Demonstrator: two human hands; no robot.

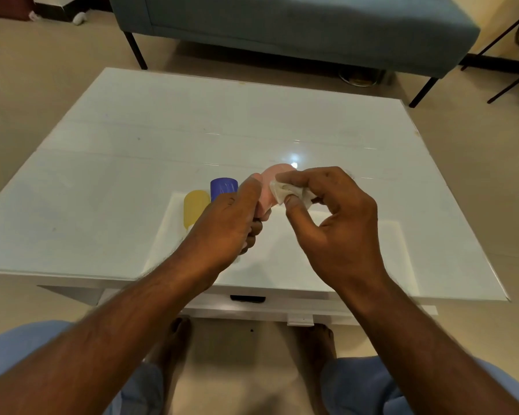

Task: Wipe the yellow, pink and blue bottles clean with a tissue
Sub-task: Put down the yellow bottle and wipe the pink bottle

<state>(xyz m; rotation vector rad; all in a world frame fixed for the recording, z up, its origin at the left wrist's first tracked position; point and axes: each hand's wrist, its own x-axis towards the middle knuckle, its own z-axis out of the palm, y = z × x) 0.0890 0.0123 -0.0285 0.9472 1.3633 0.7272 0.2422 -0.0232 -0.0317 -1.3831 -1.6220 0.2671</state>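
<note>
My left hand grips the pink bottle and holds it above the table, its round end pointing away from me. My right hand pinches a crumpled white tissue against the right side of the pink bottle. The yellow bottle lies on a white tray at its left end. The blue bottle rests just right of the yellow one, partly hidden behind my left hand.
The white glossy table carries the tray near its front edge. A grey-blue sofa on black legs stands beyond the table. My knees and bare feet are below the front edge, by a drawer handle.
</note>
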